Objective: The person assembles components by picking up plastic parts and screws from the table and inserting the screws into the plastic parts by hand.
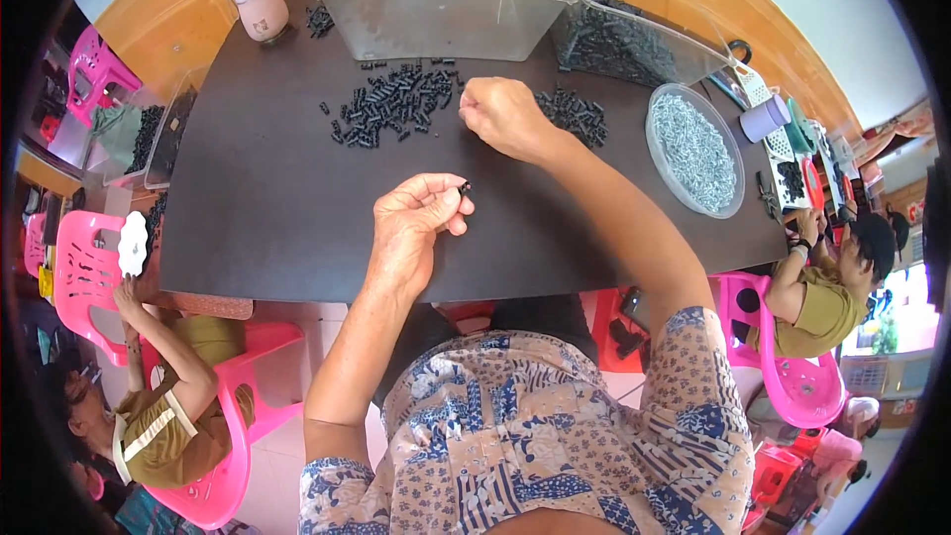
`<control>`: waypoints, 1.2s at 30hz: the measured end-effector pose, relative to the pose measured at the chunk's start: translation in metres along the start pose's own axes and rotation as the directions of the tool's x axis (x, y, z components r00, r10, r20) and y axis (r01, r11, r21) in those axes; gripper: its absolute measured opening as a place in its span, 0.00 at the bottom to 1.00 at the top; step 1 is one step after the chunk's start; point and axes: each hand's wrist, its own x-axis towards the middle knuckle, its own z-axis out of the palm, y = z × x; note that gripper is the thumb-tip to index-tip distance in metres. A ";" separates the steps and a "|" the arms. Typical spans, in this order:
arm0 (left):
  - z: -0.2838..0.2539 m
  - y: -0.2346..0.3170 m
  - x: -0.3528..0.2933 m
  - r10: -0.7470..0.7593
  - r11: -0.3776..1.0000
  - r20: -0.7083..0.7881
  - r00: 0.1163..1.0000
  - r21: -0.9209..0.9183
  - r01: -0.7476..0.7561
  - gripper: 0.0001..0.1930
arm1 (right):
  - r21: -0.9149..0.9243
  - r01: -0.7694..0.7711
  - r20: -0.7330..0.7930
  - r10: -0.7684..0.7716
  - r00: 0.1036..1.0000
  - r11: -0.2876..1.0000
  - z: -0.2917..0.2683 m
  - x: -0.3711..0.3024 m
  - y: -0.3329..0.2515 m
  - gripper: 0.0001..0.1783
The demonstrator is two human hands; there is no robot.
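Between the thumb and fingers of my left hand (421, 213) is a small black plastic part, held above the near middle of the dark table (267, 198). Farther off, my right hand (505, 119) is closed, its fingertips turned away and hidden, so what they hold does not show. It hovers between two heaps of small black cylindrical parts. The larger heap (391, 107) lies to its left, and the smaller heap (575, 119) sits just to its right, partly behind the wrist.
A clear plastic bin (446, 20) stands at the back, beside another bin (634, 45) holding black parts. On the right is a round tray (735, 200) of silvery screws. A pink bottle (260, 8) and a lilac cup (763, 121) stand near the edges. People sit on both sides.
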 end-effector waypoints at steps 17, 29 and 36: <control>0.017 -0.010 -0.009 0.060 0.997 -0.077 0.995 0.054 -0.056 0.06 | 0.386 -0.002 -0.061 0.027 0.998 0.922 -0.056 -0.087 -0.068 0.07; 0.027 -0.018 -0.015 0.026 0.999 -0.075 0.997 0.026 -0.024 0.05 | 0.074 0.199 -0.268 -0.172 0.948 0.977 -0.040 -0.109 -0.081 0.08; 0.034 -0.026 -0.017 0.078 0.997 -0.070 0.994 0.034 -0.076 0.07 | -0.299 0.308 -0.271 -0.390 0.880 0.903 -0.034 -0.122 -0.082 0.22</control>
